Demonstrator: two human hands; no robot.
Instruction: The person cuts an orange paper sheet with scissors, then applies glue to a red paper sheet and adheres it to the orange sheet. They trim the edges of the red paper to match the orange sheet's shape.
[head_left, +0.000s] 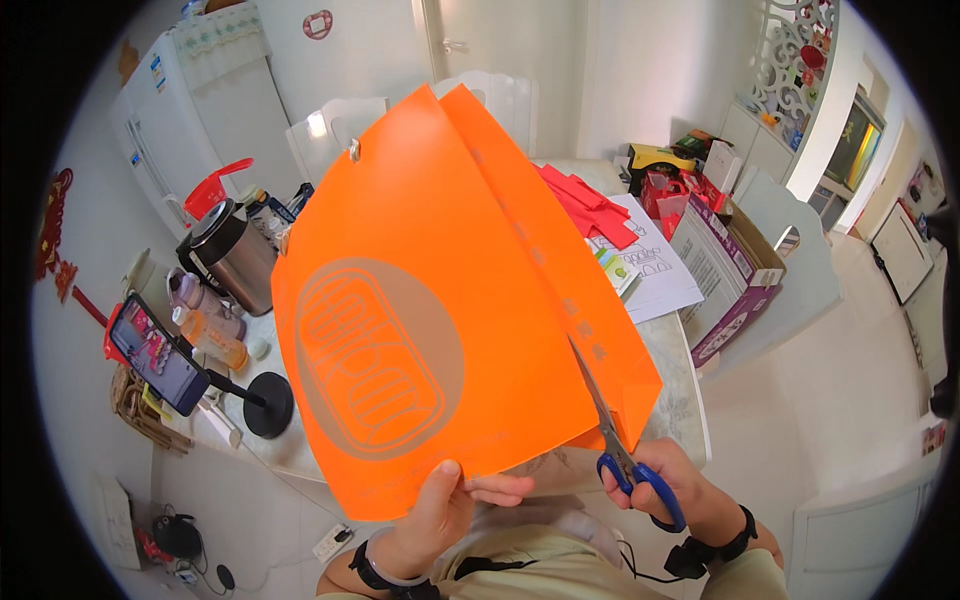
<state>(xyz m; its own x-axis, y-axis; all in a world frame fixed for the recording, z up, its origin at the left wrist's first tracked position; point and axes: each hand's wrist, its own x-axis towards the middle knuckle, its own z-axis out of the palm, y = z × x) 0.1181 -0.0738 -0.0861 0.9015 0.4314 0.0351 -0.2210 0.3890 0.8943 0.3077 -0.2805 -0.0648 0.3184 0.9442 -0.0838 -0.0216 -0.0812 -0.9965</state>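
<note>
A large orange paper bag (450, 247) with a grey-brown round emblem fills the middle of the view, held up over the table. My left hand (457, 491) grips its near lower edge, thumb on the front face and fingers behind. In my right hand (660, 480) is a pair of scissors (619, 457) with blue handles. Their blades lie along the fold between the bag's front face and its side panel, and a slit runs open from the near edge there. Part of the lower blade is hidden by the paper.
On the table (686, 405), a phone on a stand (266, 405), bottles (214, 337) and a steel kettle (232, 255) stand left. Red paper strips (589, 206), a printed sheet (660, 277) and a purple carton (727, 277) are right. Chairs (495, 105) stand behind.
</note>
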